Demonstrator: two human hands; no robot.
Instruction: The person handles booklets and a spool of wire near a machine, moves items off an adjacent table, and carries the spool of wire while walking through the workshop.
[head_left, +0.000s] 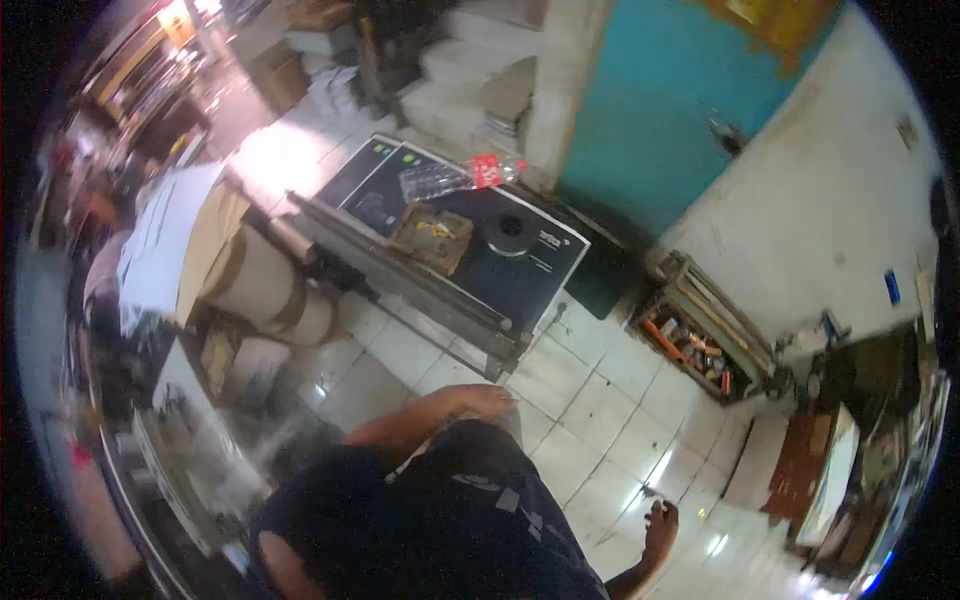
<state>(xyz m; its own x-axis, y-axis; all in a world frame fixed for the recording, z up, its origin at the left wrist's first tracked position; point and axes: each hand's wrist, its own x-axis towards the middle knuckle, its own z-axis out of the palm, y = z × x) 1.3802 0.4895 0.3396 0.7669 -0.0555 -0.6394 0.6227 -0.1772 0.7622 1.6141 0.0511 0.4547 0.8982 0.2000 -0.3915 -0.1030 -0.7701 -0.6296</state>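
Note:
My left hand [482,402] is held in front of my dark shirt, its forearm bent across from the left. Blur hides how its fingers lie, and I see nothing in it. Nearest to it is the end of a long grey metal bar [420,285] along the near side of a black panel-topped table [375,205]. Down at my right side hangs my right hand [660,525], fingers loosely bent and apart, over the white tiled floor [620,440]. On the table lie a clear plastic bottle [435,181] with a red label, a shallow brown tray [432,240] holding small yellow bits, and a round black disc [510,235].
Right of the table stands a wooden box [735,330] with tubes and small parts. Brown and white boards [800,465] lean farther right. Large wrapped rolls [270,285] and stacked sheets [165,245] fill the left. Behind are a teal door [660,110] and pale steps [455,75].

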